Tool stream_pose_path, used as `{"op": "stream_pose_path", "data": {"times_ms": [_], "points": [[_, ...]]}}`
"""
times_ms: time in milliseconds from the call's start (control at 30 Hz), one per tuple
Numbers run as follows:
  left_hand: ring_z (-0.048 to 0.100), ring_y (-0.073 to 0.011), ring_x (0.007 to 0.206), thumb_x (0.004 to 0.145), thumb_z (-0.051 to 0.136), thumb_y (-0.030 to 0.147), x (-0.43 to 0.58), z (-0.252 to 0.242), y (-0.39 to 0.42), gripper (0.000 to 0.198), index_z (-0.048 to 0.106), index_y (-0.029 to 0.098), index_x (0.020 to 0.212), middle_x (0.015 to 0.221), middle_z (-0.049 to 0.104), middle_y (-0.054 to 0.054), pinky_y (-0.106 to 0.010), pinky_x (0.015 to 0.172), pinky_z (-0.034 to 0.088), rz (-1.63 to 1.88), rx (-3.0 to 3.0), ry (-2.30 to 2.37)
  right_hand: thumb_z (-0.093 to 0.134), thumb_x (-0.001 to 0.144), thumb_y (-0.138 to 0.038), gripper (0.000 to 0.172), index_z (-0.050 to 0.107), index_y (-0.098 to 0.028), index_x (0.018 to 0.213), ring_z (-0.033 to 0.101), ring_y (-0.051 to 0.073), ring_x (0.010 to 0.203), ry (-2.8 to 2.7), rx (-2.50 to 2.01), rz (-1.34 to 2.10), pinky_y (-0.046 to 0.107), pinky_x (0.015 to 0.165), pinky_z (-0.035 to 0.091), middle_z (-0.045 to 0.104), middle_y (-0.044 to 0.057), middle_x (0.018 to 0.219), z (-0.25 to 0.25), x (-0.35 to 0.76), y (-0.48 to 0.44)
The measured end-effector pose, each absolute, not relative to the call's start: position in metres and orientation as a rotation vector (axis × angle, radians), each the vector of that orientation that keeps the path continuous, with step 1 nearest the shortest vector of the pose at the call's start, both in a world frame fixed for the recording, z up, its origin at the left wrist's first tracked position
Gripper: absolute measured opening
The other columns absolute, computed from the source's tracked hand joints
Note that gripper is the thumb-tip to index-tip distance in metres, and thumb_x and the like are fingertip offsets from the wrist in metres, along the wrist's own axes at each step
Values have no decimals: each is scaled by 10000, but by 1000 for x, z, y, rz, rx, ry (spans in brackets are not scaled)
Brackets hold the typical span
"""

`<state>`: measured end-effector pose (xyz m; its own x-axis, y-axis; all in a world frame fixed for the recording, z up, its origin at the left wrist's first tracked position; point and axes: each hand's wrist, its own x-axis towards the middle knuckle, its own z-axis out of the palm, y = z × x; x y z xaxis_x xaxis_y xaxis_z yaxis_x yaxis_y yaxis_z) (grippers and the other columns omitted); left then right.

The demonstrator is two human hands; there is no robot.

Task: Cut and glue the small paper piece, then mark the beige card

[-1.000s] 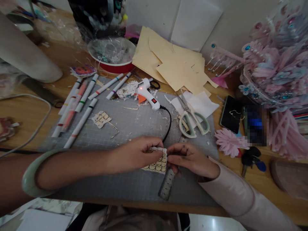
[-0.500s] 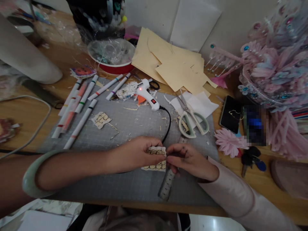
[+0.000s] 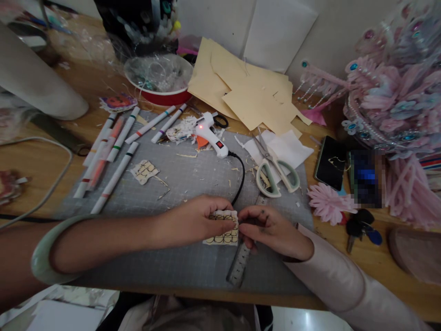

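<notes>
Both my hands meet over a grey cutting mat (image 3: 179, 179) near the table's front edge. My left hand (image 3: 198, 219), with a pale green bangle on the forearm, pinches the left side of a small cream paper piece (image 3: 223, 227) drawn with black scale-like arcs. My right hand (image 3: 270, 230), in a pale pink sleeve, pinches the same piece at its right edge. A steel ruler (image 3: 239, 264) lies under my right hand, sticking out towards me.
A white glue gun (image 3: 210, 133) with a lit red lamp and black cord lies mid-mat. Green-handled scissors (image 3: 275, 172), several markers (image 3: 113, 151), a second patterned scrap (image 3: 144, 171), tan paper sheets (image 3: 251, 96), a red bowl (image 3: 161, 78), a phone (image 3: 330, 163) and pink ornaments (image 3: 389, 105) surround it.
The paper piece has been turned slightly between my fingers, showing more of its patterned face. Both hands stay in the same place.
</notes>
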<state>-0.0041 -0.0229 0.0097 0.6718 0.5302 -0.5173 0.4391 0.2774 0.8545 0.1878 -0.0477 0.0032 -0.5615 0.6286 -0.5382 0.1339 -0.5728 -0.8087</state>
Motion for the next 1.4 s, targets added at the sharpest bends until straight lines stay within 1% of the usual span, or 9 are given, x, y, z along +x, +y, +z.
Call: {"op": "stream_pose_path", "data": {"times_ms": [300,500,733,1000,1200,1400], "points": [[360,-83,552,793,488,388,-4,10,-24,229,533,164,783,606,398,54,-162,463,270,73,1348,912,594,737,-290,167,502,-154,764,476,52,417,-1300,-1273,2174,162,415,402,519,-62,494,4,186,-48],[348,-78,538,800,478,391,-5,8,-25,235,535,162,797,605,386,55,-160,454,261,70,1370,893,585,735,-260,136,497,-157,750,465,40,413,-1318,-1266,2166,161,435,393,513,-68,499,4,185,-48],[344,-83,529,801,469,419,-6,7,-26,255,530,172,792,596,380,59,-168,445,255,81,1361,895,598,734,-285,165,497,-158,765,476,42,417,-1288,-1277,2193,160,434,402,519,-68,504,3,186,-48],[354,-79,547,812,474,367,-6,8,-25,203,513,171,779,604,388,65,-165,462,267,83,1398,861,565,775,-331,192,518,-145,783,514,55,446,-1268,-1241,2203,165,442,434,550,-43,529,3,189,-46],[356,-76,546,810,477,365,-5,10,-25,204,520,168,776,599,394,66,-161,458,268,71,1438,881,587,768,-338,208,537,-137,791,511,48,450,-1250,-1234,2211,162,441,442,565,-31,580,1,189,-45],[344,-72,531,813,471,368,-5,8,-25,211,518,164,784,594,385,66,-157,445,262,90,1416,855,597,763,-336,211,546,-132,773,512,44,445,-1250,-1222,2220,144,427,428,555,-36,560,1,189,-45]]}}
